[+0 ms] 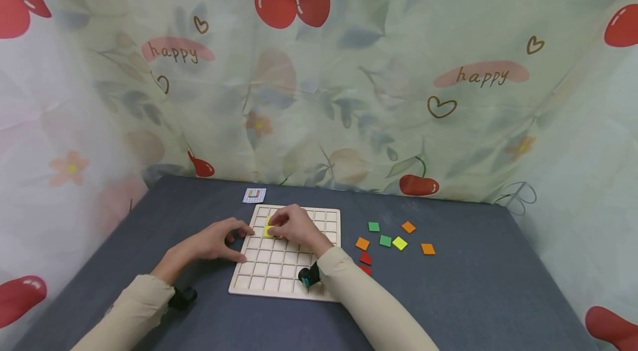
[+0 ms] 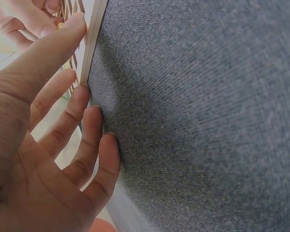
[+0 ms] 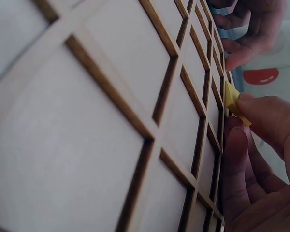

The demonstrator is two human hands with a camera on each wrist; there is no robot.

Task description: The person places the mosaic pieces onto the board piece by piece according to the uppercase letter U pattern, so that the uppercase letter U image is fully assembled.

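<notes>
A pale wooden grid board (image 1: 271,271) lies on the dark cloth, its raised strips marking out square cells. Over its upper left part, my right hand (image 1: 297,227) pinches a yellow square tile (image 3: 237,104) between thumb and fingers. Yellow (image 1: 267,231) also shows beside those fingertips in the head view; the hand covers part of it, so I cannot tell whether it is one tile or more. My left hand (image 1: 219,240) touches the board's left edge, thumb and fingers spread apart and loosely bent, with nothing gripped.
Loose tiles lie right of the board: green (image 1: 374,226), orange (image 1: 427,249), yellow (image 1: 400,243) and red (image 1: 365,258), partly behind the right sleeve (image 1: 369,295). A small patterned card (image 1: 254,195) sits behind the board. A printed curtain (image 1: 349,91) hangs along the table's back edge.
</notes>
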